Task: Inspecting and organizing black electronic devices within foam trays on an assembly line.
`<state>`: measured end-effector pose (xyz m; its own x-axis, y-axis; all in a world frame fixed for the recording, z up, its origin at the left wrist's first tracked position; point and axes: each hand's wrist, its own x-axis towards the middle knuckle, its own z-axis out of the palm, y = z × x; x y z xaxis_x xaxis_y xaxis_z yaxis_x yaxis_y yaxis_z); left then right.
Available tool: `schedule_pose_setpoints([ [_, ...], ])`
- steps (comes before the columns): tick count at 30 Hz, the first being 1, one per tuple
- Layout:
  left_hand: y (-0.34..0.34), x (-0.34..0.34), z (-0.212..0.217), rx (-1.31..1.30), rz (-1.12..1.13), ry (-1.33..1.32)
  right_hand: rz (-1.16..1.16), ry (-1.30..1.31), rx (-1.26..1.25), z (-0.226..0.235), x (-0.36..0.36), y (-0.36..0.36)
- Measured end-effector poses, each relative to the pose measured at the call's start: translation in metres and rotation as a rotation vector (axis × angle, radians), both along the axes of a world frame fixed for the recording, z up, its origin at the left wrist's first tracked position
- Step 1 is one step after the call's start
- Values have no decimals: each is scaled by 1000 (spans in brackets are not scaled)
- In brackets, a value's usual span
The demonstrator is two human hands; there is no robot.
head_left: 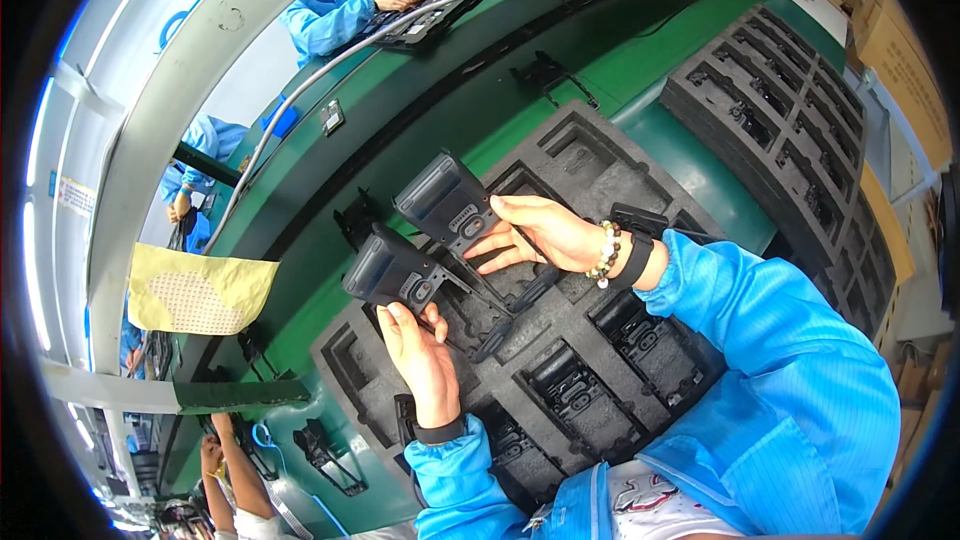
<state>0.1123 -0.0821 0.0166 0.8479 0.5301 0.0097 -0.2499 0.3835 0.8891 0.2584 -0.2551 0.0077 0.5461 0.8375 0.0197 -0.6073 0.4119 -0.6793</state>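
My left hand (418, 355) pinches the lower edge of a black boxy device part (388, 265) with grey side edges and an oval cut-out. In my right hand (545, 232), a similar black part (440, 198) is gripped by its near corner, thumb on top and fingers beneath. The two parts are tilted and side by side above the far left part of a dark grey foam tray (490, 365). Slim black arms or brackets (500, 325) extend below them toward the tray. Several black parts (570, 390) sit in the tray's near pockets.
A stack of foam trays (720, 90) with black parts stands at the right. Black frames (330, 455) lie on the green bench (295, 415). A grey post (150, 140) with a yellow sheet (200, 290) rises at the left. Co-workers in blue sleeves (335, 15) work across the bench.
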Motion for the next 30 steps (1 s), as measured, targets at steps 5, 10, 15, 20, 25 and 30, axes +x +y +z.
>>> schedule_pose_setpoints([
  [5,-2,0,1,36,0,11,17,-6,-2,-1,-1,1],
  [10,-2,-1,2,63,15,21,22,-19,-15,-1,-2,2],
  [15,-4,0,1,59,-3,21,14,-13,-31,-2,-3,1],
  [20,-5,0,3,53,-3,26,17,-24,-43,-1,-3,2],
  [25,-3,0,0,46,-12,14,23,-17,-44,-1,-3,2],
  [30,-5,0,1,38,-7,19,23,-12,-43,-1,-2,2],
])
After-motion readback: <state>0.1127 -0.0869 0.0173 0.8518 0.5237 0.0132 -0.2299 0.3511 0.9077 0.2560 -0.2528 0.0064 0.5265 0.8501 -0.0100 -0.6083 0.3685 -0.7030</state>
